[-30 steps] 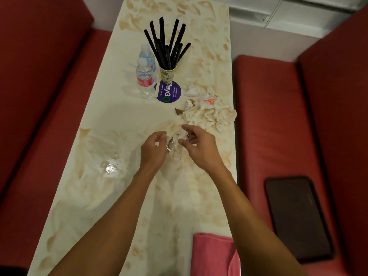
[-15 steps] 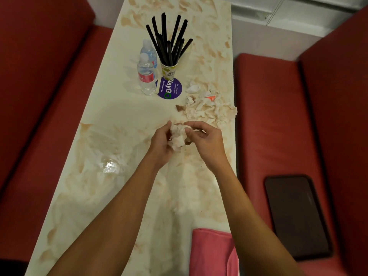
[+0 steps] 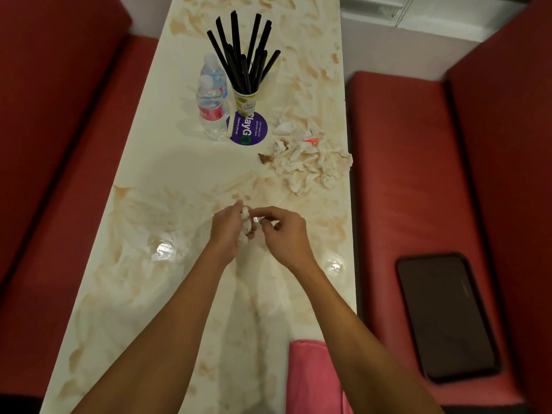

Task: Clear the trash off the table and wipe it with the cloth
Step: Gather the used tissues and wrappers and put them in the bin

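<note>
I see left hand (image 3: 225, 231) and right hand (image 3: 283, 237) both clenched on one tissue wad (image 3: 245, 218), held between the fingertips. Trash pile (image 3: 310, 165) lies beyond the fingers, rightward; cloth (image 3: 310, 380) lies well behind them.

left hand (image 3: 227, 225) and right hand (image 3: 283, 234) | drawn together | tissue wad (image 3: 246, 224) now bunched smaller between them

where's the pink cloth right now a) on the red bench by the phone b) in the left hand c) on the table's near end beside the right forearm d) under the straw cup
C: the pink cloth lies on the table at its near end, while the left hand and right hand both pinch a crumpled tissue.
</note>
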`<state>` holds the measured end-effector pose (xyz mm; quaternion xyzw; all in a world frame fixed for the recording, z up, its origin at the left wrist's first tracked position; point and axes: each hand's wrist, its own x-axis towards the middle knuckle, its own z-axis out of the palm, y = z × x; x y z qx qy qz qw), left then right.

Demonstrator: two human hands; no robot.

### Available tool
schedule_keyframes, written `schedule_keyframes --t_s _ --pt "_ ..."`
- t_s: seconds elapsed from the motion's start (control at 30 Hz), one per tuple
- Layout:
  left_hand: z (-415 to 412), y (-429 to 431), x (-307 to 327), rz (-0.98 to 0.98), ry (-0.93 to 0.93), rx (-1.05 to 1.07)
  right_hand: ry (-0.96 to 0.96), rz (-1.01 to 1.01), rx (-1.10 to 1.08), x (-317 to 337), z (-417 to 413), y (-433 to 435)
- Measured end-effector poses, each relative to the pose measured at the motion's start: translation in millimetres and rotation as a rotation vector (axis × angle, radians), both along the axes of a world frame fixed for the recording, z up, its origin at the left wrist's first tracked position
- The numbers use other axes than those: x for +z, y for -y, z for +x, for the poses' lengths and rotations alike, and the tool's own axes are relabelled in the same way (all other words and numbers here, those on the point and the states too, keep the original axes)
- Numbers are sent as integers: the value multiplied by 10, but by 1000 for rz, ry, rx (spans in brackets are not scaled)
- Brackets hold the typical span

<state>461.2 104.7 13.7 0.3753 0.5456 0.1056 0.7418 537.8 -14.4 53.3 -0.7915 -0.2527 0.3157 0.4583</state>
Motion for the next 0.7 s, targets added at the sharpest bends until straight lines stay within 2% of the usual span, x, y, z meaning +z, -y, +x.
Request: schedule_keyframes --t_s 0.1,0.17,0.37,0.47,0.57,0.7 --pt "-21 -78 49 66 -77 52 10 7 -151 -96 54 18" --pt "-57 -146 55 109 -116 65 118 -59 -156 -212 105 5" --pt "-175 -271 31 221 -166 25 404 -226 222 -525 105 -218" --pt "-222 -293 0 237 -181 1 544 -333 333 -581 9 -378" --pt "-236 -304 -17 243 -185 1 539 -370 378 -649 -31 -482" --pt "-205 -317 -33 236 -181 2 396 -319 362 -711 28 -446"
